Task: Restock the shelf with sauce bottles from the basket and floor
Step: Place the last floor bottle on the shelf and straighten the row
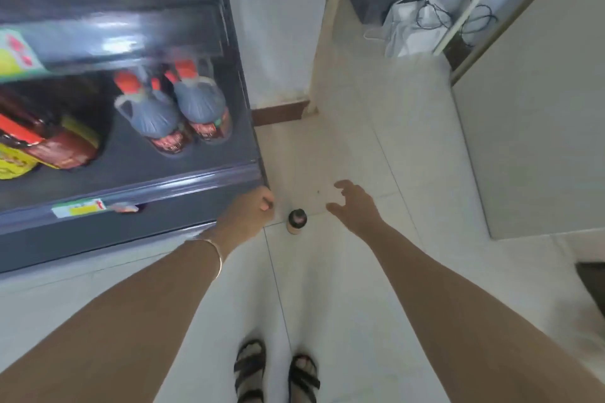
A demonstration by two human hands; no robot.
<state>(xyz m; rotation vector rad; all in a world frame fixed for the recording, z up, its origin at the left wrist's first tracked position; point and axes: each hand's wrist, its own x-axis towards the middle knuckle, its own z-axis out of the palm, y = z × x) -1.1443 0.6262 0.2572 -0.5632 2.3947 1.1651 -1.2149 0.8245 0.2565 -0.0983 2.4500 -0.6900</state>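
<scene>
A small sauce bottle (297, 221) with a dark cap stands upright on the white floor tiles, just off the corner of the grey shelf (131, 186). My left hand (253, 213) is curled shut beside the shelf corner, left of the bottle and holding nothing. My right hand (355, 206) hangs open above the floor to the right of the bottle, fingers spread, not touching it. On the shelf stand two large dark jugs (173, 108) with red caps and handles. No basket is in view.
More red and yellow labelled bottles (42, 144) fill the shelf's left side. A wall corner with a brown skirting (281, 113) rises behind the bottle. A white bag and cables (422, 23) lie at the back right. My sandalled feet (275, 373) stand on the tiles.
</scene>
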